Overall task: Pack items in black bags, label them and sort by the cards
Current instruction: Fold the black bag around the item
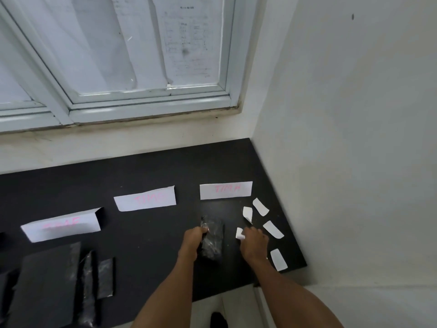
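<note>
A packed black bag [212, 237] lies on the black table [146, 245] below the right-hand card. My left hand [192, 242] grips the bag's left edge. My right hand [254, 243] pinches a small white label [239, 233] just right of the bag. Three white cards with pink writing stand in a row: left card [61, 224], middle card [145, 198], right card [225, 190]. Several loose white labels lie at the right, such as one [260, 206] near the right card and one [278, 259] by the table's edge.
Flat black bags [47, 282] and a narrower shiny one [105, 278] lie at the front left. A white wall [354, 162] closes the right side, and a window [118, 55] with papers stands behind the table. The table's right front corner is near my right forearm.
</note>
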`<control>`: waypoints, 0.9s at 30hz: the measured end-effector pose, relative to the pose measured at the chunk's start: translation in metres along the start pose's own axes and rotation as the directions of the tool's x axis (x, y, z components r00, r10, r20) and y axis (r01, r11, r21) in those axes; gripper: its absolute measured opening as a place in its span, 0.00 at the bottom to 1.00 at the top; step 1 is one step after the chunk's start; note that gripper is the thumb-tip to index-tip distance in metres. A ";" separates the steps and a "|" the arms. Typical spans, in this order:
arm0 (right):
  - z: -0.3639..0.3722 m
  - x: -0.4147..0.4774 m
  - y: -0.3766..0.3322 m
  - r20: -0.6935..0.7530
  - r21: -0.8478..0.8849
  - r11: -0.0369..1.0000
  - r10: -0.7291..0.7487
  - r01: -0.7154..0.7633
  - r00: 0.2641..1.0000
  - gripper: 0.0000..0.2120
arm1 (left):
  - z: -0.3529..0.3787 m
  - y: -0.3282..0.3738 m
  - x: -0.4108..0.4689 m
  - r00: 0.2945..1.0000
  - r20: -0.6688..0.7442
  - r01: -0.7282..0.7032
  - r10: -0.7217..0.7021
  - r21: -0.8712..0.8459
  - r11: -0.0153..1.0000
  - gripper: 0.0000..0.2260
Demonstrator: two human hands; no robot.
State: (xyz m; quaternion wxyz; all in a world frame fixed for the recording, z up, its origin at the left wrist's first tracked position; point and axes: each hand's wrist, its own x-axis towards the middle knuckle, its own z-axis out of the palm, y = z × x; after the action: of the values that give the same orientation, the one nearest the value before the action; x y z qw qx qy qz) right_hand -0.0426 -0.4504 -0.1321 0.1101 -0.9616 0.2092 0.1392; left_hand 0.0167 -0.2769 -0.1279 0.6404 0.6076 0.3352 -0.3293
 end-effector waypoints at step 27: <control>-0.089 -0.105 -0.111 -0.516 -0.022 0.879 -0.419 0.477 0.747 0.05 | -0.057 0.045 -0.144 0.984 0.063 -0.160 0.165 -0.080 0.984 0.16</control>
State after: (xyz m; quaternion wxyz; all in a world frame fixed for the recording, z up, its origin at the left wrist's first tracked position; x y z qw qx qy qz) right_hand -0.0667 -0.3366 0.0016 0.1348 -0.9778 0.0009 -0.1603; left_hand -0.0277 -0.2162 0.0148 0.6985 0.5969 0.2742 -0.2839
